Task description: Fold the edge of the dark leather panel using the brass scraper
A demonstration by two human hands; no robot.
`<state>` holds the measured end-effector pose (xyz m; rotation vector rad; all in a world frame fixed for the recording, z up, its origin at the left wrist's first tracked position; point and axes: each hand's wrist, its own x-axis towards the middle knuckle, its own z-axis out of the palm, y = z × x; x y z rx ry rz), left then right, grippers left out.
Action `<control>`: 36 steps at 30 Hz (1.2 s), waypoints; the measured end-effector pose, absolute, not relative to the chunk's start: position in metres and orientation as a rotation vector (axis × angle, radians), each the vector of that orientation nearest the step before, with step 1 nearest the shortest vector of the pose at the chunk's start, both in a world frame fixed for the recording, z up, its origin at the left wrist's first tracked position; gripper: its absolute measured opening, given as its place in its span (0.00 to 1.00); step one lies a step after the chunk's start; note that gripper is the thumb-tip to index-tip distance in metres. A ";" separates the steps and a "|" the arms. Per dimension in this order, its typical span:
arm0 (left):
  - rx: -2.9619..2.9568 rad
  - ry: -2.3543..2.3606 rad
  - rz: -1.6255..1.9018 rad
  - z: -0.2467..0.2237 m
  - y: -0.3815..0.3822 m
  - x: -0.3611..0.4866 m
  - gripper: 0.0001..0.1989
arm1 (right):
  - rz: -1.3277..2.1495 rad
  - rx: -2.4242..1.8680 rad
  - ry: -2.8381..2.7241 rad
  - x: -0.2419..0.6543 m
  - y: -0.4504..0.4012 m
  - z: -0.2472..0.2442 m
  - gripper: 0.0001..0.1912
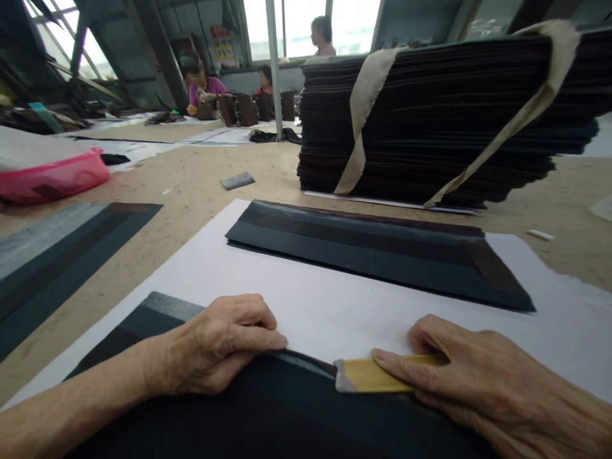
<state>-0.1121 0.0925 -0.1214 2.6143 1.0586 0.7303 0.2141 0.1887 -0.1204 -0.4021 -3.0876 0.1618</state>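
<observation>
A dark sheet of card (268, 414) lies at the near edge, on a white paper sheet (335, 306). My left hand (220, 344) rests curled on the dark sheet's folded top edge, thumb pressing the fold. My right hand (482, 376) presses a yellow-tan strip (373, 376) flat against the same edge, forefinger laid along it. Just beyond my hands lies a flat pile of folded dark card pieces (377, 252).
A tall bundle of dark sheets (444, 121) tied with cream straps stands at the back right. More dark pieces (57, 255) lie at left beside a pink basin (52, 175). A small grey scrap (238, 180) lies mid-table. Other people sit far back.
</observation>
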 end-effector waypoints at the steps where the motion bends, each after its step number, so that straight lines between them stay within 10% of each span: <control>1: 2.618 1.067 0.732 -0.122 0.092 -0.114 0.18 | 0.162 -0.392 -3.096 0.211 0.190 -0.121 0.23; 36: 2.560 1.177 0.865 -0.125 0.071 -0.166 0.16 | 0.025 -0.284 -3.031 0.141 0.182 -0.139 0.27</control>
